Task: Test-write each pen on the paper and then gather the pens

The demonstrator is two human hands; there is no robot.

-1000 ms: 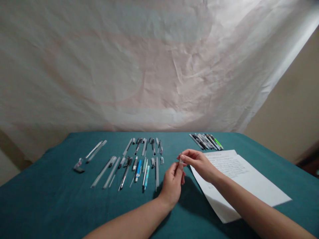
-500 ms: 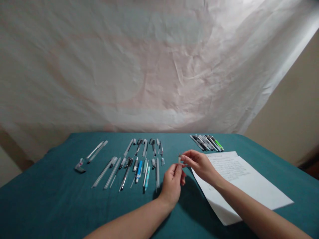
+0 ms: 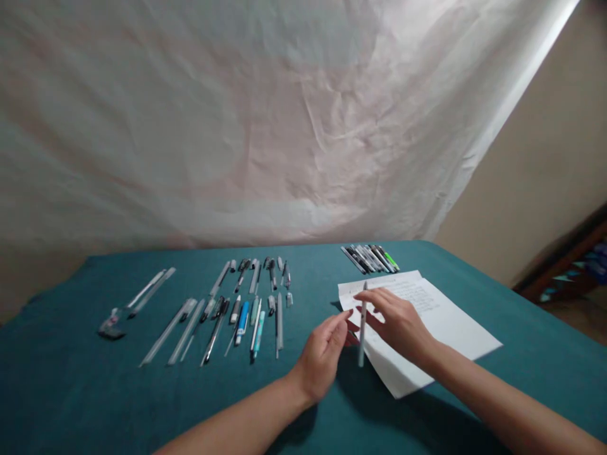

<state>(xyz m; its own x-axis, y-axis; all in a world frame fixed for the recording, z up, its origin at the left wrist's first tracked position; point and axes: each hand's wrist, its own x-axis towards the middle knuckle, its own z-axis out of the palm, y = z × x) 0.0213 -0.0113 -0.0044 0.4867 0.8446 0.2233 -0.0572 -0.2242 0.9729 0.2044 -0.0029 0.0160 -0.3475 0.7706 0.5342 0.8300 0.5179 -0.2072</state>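
Slim white pen (image 3: pixel 363 341) was pinched by the right hand (image 3: pixel 397 320), left hand (image 3: pixel 322 354) half spread. Clear plastic tubes (image 3: pixel 185 333) were left apart.

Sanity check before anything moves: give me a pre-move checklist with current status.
1. Slim whitish pen in right-hand grip: ok, near vertical.
2. Left-hand grip free of objects: cannot tell, fingertips partly hidden.
3. White paper with lines of writing uncovered: not ok, right-hand grip blocks part of it in view.
4. Bright blue plastic pen clear of both hands: ok.
5. Held pen capped: cannot tell.
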